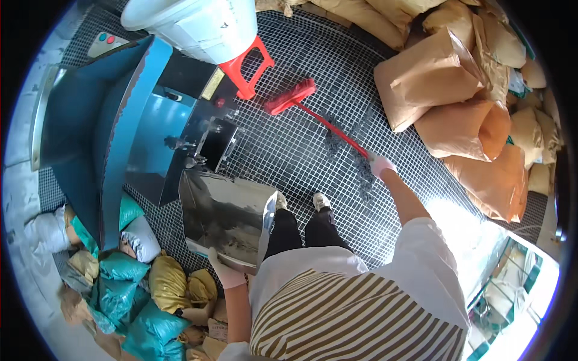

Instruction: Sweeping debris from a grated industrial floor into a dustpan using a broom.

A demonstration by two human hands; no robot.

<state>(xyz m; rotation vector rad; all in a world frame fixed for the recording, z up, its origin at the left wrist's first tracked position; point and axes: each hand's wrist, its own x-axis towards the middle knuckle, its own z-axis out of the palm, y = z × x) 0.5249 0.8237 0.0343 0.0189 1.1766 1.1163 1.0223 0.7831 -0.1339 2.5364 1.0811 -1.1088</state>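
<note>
My right hand [380, 166], in a pale glove, is closed round the end of a red broom's handle. The broom [331, 126] slants away to the far left, its red head [290, 97] resting on the gridded floor. Dark loose bits [363, 175] lie scattered on the floor beside the handle. My left hand [226, 272], gloved too, grips the near rim of a shiny, open metal box [224, 201] left of my legs. Dark residue coats the inside of this box. The fingers of my left hand are partly hidden by the rim.
A blue machine [135, 120] with a large hopper stands at left. Behind it, a white tub [192, 27] is next to a red stool [248, 67]. Brown paper sacks [430, 75] are piled at right. Teal and yellow bags [167, 280] lie at the lower left.
</note>
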